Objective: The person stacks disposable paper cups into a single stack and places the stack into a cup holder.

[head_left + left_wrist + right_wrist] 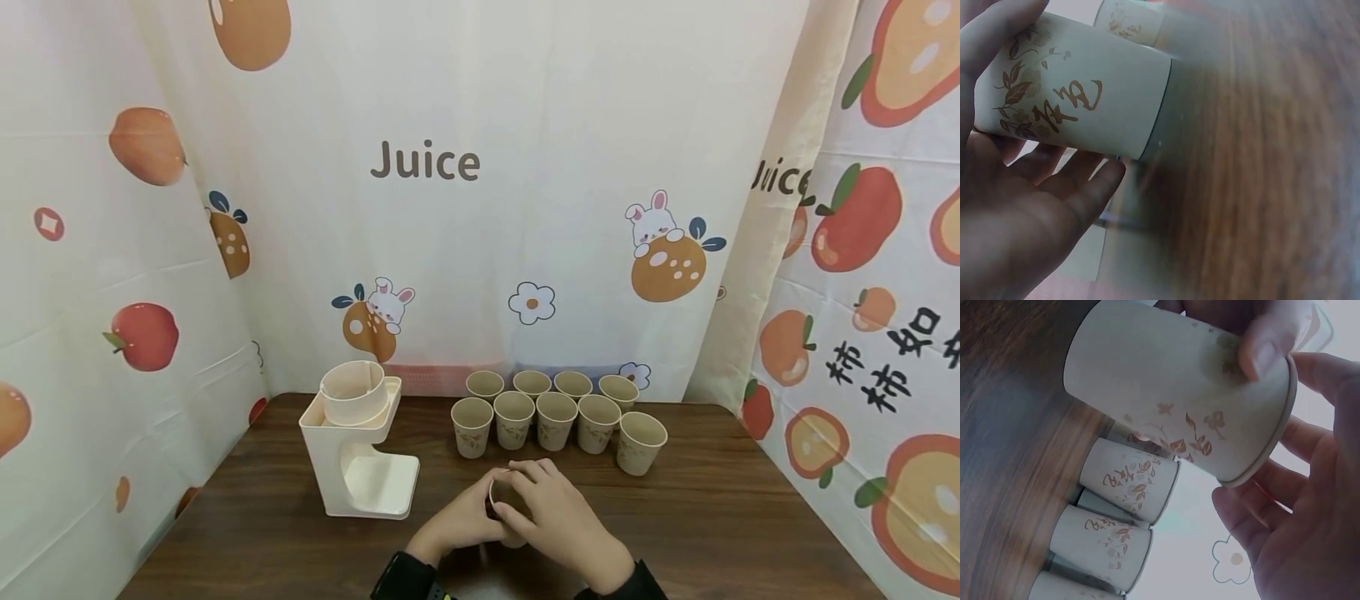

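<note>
Both hands are around one pale paper cup (1160, 375) with a brown flower print, near the front of the table. In the head view they cover most of it, with part of its dark opening showing. My left hand (468, 517) grips the cup's left side; in the left wrist view its thumb lies on the printed wall and its fingers curve beneath. Over the rim and near side bends my right hand (551, 512), its fingertips at the rim in the right wrist view. The cup's base is close to the tabletop.
Several matching paper cups (557, 421) stand upright in two rows behind the hands; one cup (641, 446) sits at their right end. On the left stands a cream-white machine (330, 475) with a round container (354, 400) on top. Fruit-print curtains (570, 167) surround the brown table (712, 517).
</note>
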`<state>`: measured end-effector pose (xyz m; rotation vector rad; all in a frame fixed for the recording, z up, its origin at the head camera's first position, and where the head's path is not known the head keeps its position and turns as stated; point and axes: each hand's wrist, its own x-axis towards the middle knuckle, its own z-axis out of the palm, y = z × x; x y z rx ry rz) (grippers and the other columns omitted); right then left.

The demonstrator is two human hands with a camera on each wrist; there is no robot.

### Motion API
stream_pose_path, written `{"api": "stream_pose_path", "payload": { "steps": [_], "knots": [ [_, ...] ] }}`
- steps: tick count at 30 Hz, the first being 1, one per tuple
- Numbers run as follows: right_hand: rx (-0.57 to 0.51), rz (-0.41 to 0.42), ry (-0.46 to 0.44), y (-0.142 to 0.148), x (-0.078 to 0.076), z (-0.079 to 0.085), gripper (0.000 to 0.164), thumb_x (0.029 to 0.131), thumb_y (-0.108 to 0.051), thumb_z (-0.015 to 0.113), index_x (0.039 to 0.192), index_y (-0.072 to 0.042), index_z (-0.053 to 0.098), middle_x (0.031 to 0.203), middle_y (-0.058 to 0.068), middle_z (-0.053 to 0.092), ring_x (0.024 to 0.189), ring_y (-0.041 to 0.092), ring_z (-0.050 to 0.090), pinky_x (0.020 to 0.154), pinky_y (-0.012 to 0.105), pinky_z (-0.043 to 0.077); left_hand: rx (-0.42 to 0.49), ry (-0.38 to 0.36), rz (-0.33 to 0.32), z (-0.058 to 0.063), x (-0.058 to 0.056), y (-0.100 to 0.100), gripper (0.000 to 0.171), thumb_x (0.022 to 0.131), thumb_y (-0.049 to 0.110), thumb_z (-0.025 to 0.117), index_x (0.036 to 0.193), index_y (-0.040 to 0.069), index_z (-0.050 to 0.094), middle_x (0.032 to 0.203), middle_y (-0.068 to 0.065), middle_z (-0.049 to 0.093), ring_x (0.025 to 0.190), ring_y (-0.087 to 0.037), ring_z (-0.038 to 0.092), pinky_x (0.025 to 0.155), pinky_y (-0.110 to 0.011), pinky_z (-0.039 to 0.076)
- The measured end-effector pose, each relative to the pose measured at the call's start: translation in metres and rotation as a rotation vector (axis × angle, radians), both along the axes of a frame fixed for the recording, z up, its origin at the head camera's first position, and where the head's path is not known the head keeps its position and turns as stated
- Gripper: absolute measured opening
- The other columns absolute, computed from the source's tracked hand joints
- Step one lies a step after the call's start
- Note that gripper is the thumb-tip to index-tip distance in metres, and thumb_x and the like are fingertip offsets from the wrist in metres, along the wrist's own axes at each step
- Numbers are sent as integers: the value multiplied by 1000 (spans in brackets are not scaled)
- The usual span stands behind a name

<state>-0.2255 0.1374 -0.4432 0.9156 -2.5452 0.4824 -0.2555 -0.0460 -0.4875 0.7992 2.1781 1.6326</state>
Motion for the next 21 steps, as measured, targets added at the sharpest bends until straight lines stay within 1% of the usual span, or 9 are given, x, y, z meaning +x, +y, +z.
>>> {"api": "stream_pose_path", "payload": {
  "steps": [2, 4, 8, 11, 13, 16, 19, 21],
  "knots": [
    [-15, 11, -16, 1, 0, 1, 37, 91, -45, 55, 121, -23, 60, 123, -1, 57, 112, 12, 46, 89, 39, 47, -7, 17, 2, -1, 0, 0, 66, 77, 30, 73, 133, 33, 39, 133, 3, 48, 115, -22, 47, 92, -42, 41],
    [-25, 17, -26, 3, 0, 1, 37, 92, -45, 54, 121, -24, 60, 123, -2, 56, 112, 11, 45, 88, 39, 47, -7, 19, 2, -1, 0, -1, 65, 77, 31, 73, 132, 32, 40, 131, 3, 49, 114, -20, 47, 91, -41, 42],
    [-29, 12, -37, 6, -1, 1, 36, 93, -48, 50, 119, -24, 60, 123, -3, 56, 113, 11, 45, 88, 40, 48, 5, 7, -4, -2, 1, -1, 66, 76, 31, 74, 132, 32, 40, 127, 3, 52, 109, -15, 50, 90, -38, 43],
    [-30, -3, -26, 8, -3, 0, 36, 93, -48, 50, 118, -24, 60, 122, -4, 56, 113, 11, 44, 88, 40, 48, 29, -5, -18, -2, 1, -1, 67, 77, 30, 75, 133, 30, 39, 126, -2, 54, 106, -13, 53, 89, -36, 44],
    [-32, -14, -8, 10, -4, 0, 35, 93, -47, 51, 117, -23, 61, 120, -5, 57, 112, 11, 45, 88, 39, 48, 52, -10, -29, -3, 0, -1, 67, 77, 28, 75, 133, 26, 39, 126, -5, 54, 106, -14, 54, 88, -34, 46],
    [-39, -21, 19, 12, -6, 1, 33, 92, -43, 55, 116, -21, 62, 117, -6, 59, 111, 11, 45, 88, 39, 48, 77, -8, -38, -3, 1, -1, 65, 77, 25, 75, 132, 20, 41, 124, -6, 54, 106, -18, 54, 87, -32, 47],
    [-39, -38, 30, 17, -7, 4, 32, 91, -40, 58, 116, -21, 62, 116, -6, 59, 111, 11, 46, 88, 39, 47, 84, 9, -37, -4, 1, -2, 64, 77, 23, 76, 130, 20, 42, 121, -4, 55, 107, -24, 54, 86, -32, 47],
    [-47, -50, 26, 21, -9, 4, 31, 90, -38, 60, 116, -21, 62, 116, -4, 60, 110, 12, 46, 89, 40, 47, 75, 21, -28, -4, 1, -2, 64, 76, 24, 76, 130, 21, 42, 120, -6, 56, 107, -28, 54, 85, -33, 47]
  ]
}}
